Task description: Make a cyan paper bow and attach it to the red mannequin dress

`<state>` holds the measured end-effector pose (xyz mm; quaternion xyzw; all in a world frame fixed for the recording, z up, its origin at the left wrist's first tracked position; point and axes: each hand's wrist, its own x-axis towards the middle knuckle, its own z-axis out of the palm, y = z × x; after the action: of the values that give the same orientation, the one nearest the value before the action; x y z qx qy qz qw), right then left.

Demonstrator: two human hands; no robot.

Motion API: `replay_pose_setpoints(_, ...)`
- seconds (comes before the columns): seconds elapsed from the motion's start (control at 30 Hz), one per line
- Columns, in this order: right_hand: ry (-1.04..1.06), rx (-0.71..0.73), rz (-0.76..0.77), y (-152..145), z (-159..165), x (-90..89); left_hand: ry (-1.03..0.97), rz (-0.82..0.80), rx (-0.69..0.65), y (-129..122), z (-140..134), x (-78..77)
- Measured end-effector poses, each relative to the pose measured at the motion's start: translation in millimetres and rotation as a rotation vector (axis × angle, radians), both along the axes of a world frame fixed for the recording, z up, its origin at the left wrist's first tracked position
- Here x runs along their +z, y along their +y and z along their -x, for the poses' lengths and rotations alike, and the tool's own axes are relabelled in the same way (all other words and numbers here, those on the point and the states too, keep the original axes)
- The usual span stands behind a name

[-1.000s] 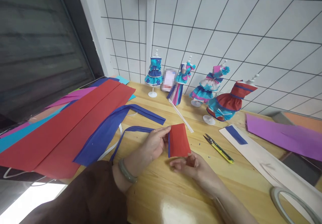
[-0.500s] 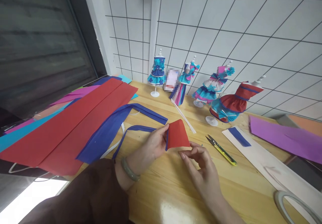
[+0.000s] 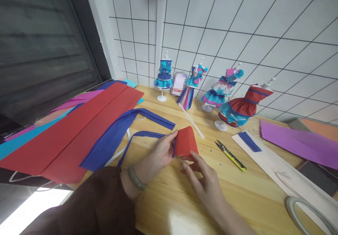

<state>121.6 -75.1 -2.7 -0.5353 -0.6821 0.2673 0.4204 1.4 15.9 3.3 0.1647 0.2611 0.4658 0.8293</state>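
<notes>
In the middle of the head view, a small red piece of crepe paper [image 3: 185,140] with a blue strip along its left edge is held above the table. My left hand [image 3: 164,149], closed, pinches that blue-trimmed edge, thumb on top. My right hand [image 3: 204,177] is at the lower right corner of the piece. Its index fingertip lies on the red face and other fingers reach beneath the lower edge, while the thumb stays apart below. A narrow blue strip [image 3: 148,134] lies just behind my left hand. Yellow-and-black thread snips [image 3: 231,156] rest to the right.
Long red sheets [image 3: 71,129] and a blue strip [image 3: 111,136] cover the left side. Small dressed mannequins [image 3: 164,74] stand along the wall. On the right are a white strip [image 3: 277,168], purple paper [image 3: 298,141] and a tape roll [image 3: 293,215].
My right hand has moved left along the lower edge, and its index finger now presses onto the red face. The piece has tilted slightly; my left hand keeps its hold.
</notes>
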Motion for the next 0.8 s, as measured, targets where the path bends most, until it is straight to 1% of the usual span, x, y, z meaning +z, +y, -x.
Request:
replay_pose_setpoints(0.1, -0.026, 0.023, 0.032, 1, 4, 1.9, -0.004, 0.033, 0.034, -2, -2, -1.3)
replay_pose_setpoints(0.2, -0.033, 0.071, 0.058, 2, 7, 4.8, 0.017, 0.001, 0.043, -6, -5, -2.8)
replay_pose_setpoints(0.3, -0.015, 0.055, 0.098, 2, 9, 5.5, 0.076, -0.037, 0.048, -10, -7, -4.0)
replay_pose_setpoints(0.4, 0.048, 0.014, 0.162, 3, 11, 5.0, 0.128, -0.052, 0.061, -11, -7, -4.5)
replay_pose_setpoints(0.53, 0.144, -0.050, 0.208, 5, 9, 4.6, 0.133, -0.061, 0.042, -10, -5, -4.5)
replay_pose_setpoints(0.67, 0.267, -0.051, 0.251, 8, 7, 5.8, 0.099, -0.094, 0.043, -10, -4, -3.8)
replay_pose_setpoints(0.8, 0.374, -0.062, 0.301, 9, 5, 11.5, 0.072, -0.148, 0.015, -11, -2, -4.3)
